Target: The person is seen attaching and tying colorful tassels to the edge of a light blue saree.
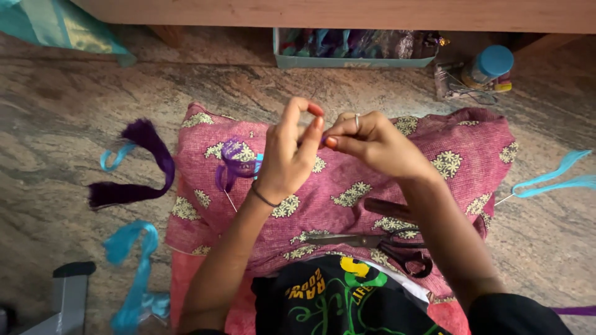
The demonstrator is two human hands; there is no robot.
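Purple thread work on a pink cushion point(347, 186)
Left hand point(287, 155) & right hand point(372, 144) both pinch purple thread point(321, 140) narrowly; looks mid-knot, next prob needs steady pull. Scissors point(379, 243) lie nearby.

Cushion point(434, 155) open at 3 o'clock of the hands. Scissors point(379, 243) block at 5 o'clock, purple thread loop point(233, 164) at 9. Floor point(74, 124) beyond 9 cluttered by purple thread bundle point(139, 167).

Left hand point(288, 155) and right hand point(372, 144) pinching together, pink cushion point(459, 149), scissors point(379, 245)
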